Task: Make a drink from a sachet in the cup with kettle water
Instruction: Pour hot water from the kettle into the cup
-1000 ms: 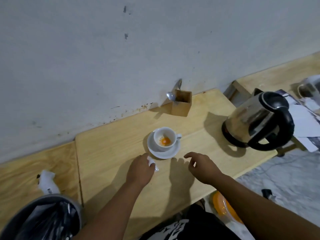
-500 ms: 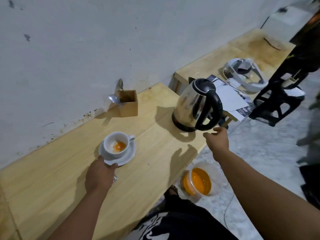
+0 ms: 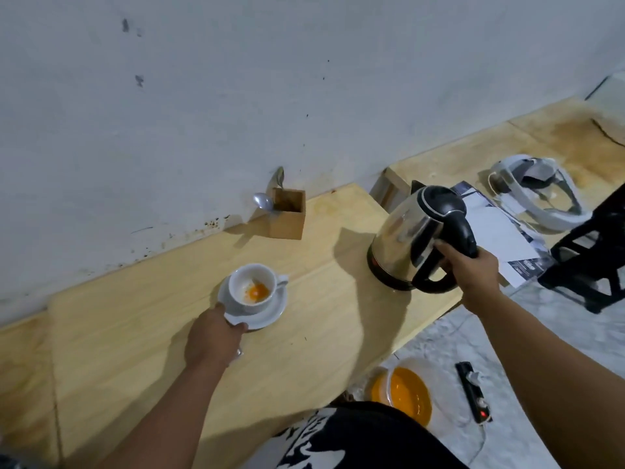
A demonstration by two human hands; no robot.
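No text, label, brand or number can be read anywhere. The papers just beside the kettle, on its far side from the cup, carry dark printed bands along their edges, but the print is too small and blurred to make out (a pale mark on the lowest band may be lettering). The black garment at the bottom edge has a white pattern, not legible as words.
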